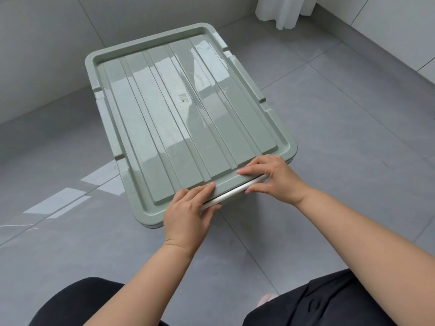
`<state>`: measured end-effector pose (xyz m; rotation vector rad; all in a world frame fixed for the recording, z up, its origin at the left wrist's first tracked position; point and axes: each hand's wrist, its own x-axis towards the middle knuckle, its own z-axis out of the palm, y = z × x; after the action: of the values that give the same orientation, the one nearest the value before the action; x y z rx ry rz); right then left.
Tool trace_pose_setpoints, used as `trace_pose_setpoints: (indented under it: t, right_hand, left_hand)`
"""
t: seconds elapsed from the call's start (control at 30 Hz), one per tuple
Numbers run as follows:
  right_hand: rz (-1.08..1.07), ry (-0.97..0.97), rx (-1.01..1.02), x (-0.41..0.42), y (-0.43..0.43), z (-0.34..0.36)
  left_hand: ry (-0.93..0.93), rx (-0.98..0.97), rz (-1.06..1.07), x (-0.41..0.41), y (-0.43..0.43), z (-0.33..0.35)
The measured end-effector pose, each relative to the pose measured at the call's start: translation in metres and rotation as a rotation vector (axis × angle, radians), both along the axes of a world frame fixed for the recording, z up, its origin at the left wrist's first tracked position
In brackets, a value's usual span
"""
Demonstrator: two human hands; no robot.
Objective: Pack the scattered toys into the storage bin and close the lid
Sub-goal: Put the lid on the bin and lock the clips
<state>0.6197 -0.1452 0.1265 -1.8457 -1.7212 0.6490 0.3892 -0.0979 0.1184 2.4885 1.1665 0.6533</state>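
Glossy sage-green ribbed lid point(188, 109) is sitting on the storage bin point(153, 225) on the grey floor point(341, 137); tiny moulded mark mid-lid, can't read it. Both the left hand point(188, 215) and right hand point(270, 177) are pinching its near edge plus the white latch point(233, 192).

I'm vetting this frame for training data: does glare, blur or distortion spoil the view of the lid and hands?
Head view: bright glare streaks the glossy green lid and floor tiles, partly washing out the lid's small embossed mark; head view is sharp on the left hand and right hand pinching the white latch; mild wide-angle stretch toward the edges.
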Motion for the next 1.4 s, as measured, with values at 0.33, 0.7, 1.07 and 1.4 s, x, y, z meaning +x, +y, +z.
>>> trace_pose_setpoints:
  t: [0.33,0.7,1.07,1.4]
  right_hand:
    - [-0.076,0.097,-0.095,-0.005,-0.001,0.009]
    - [-0.933,1.176,-0.547,-0.143,-0.023,0.023]
    - [-1.174,1.256,-0.312,-0.191,0.031,0.010]
    - [-1.088,0.905,-0.336,-0.081,-0.006,0.020]
  left_hand:
    - [0.044,-0.148,0.033,0.001,0.001,0.010]
    - [-0.237,-0.579,0.577,-0.073,0.069,0.038]
    - [-0.511,-1.133,0.676,-0.064,0.083,0.023]
    - [-0.555,-1.472,0.545,-0.011,0.018,0.015]
